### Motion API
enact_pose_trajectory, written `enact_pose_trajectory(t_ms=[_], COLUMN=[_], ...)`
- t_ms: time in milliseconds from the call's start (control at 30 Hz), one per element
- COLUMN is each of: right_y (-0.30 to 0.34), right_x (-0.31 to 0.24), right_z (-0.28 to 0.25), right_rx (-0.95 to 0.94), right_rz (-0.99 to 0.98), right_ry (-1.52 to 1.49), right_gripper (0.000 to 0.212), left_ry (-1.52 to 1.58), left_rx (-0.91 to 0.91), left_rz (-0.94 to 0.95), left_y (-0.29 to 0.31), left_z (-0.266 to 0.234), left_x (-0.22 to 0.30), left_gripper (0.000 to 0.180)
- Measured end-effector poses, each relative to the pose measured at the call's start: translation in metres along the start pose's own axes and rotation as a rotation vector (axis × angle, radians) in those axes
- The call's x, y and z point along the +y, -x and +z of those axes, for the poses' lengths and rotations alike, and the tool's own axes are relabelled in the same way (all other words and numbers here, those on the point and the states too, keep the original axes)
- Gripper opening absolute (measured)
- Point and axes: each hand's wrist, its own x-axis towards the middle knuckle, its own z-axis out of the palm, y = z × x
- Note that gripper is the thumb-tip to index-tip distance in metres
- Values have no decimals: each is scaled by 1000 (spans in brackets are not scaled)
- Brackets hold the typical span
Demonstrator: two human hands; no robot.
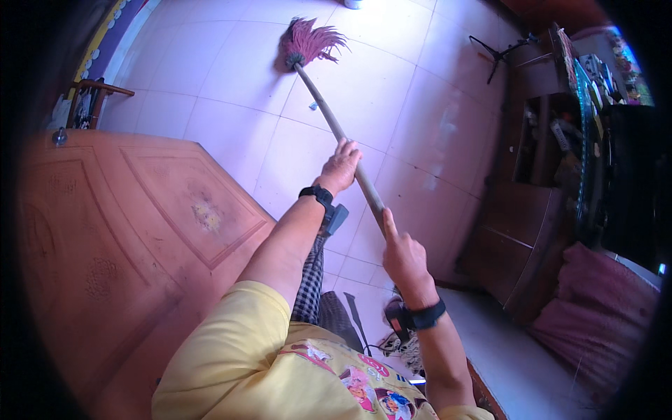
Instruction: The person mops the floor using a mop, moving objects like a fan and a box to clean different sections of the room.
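A mop [311,42] with dusty pink strands lies with its head on the tiled floor at the far middle, strands fanned out to the right. Its long pale wooden handle [325,106] slants back toward me. My left hand [341,166] is wrapped round the handle about midway, with a dark band and a grey device at the wrist. Nearer to me, my right hand [406,262] grips the upper end, its index finger stretched along the wood. A small bluish scrap [313,106] lies on the tiles just left of the handle.
An open brown panelled door [168,203] stands close on my left. Along the right runs a dark wooden cabinet [511,238] with cluttered shelves. A black tripod stand [498,54] is at the far right. A reddish cloth [595,308] hangs at the near right.
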Motion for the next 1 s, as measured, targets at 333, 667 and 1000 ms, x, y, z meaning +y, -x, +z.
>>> enact_pose_trajectory(t_ms=[333,667,1000], right_y=[258,560,779], right_x=[23,7,-95], right_z=[66,154,137], right_rx=[-56,-221,-104], right_rz=[159,431,824], right_ry=[38,-51,-58], right_gripper=[64,68,23], left_ry=[17,-109,-95], left_rx=[-287,-741,-1515], left_rz=[251,668,1114], left_y=[165,385,561], left_z=[92,196,221], left_x=[89,189,324], left_gripper=[28,16,27])
